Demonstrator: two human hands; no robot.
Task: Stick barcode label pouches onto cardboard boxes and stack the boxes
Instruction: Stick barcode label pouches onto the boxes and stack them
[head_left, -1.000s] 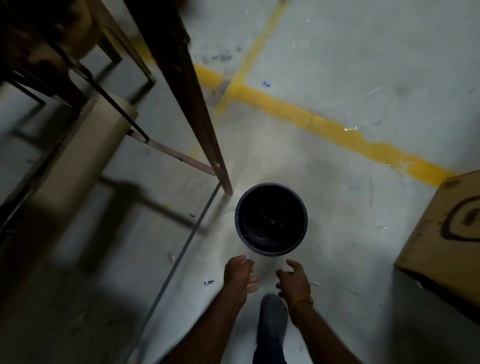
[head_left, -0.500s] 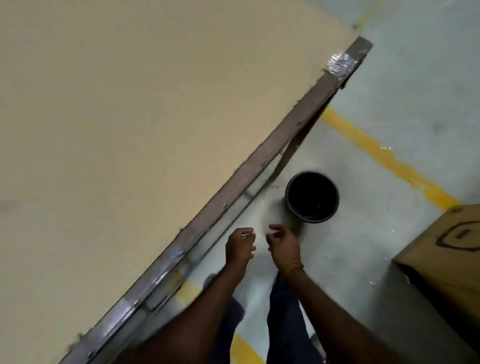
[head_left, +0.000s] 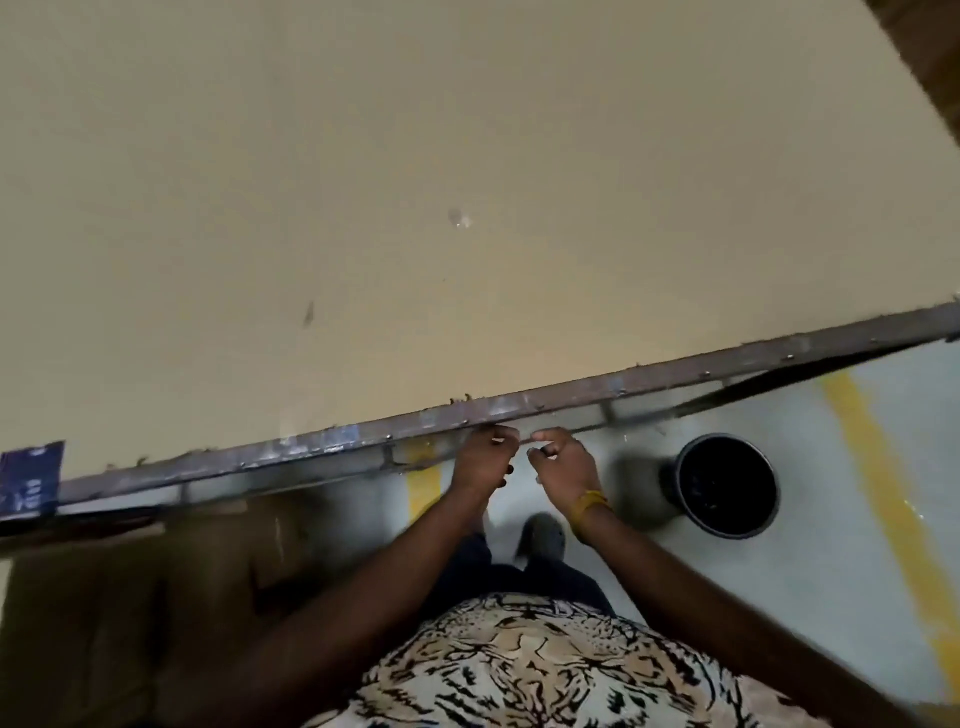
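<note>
My left hand and my right hand are held close together just below the metal front edge of a wide beige table top. The fingers of both hands are curled in, with the fingertips nearly meeting. I see nothing in either hand. A yellow band sits on my right wrist. A brown cardboard box stands in shadow under the table at the lower left. No label pouch is visible.
A black bucket stands on the grey floor to the right of my hands. Yellow floor lines run past it. A blue label is stuck at the table's left edge. My shoe is below my hands.
The view swung from the bucket on the floor up to the table top. My hands moved from over the bucket to the table's edge, and their fingers curled in.
</note>
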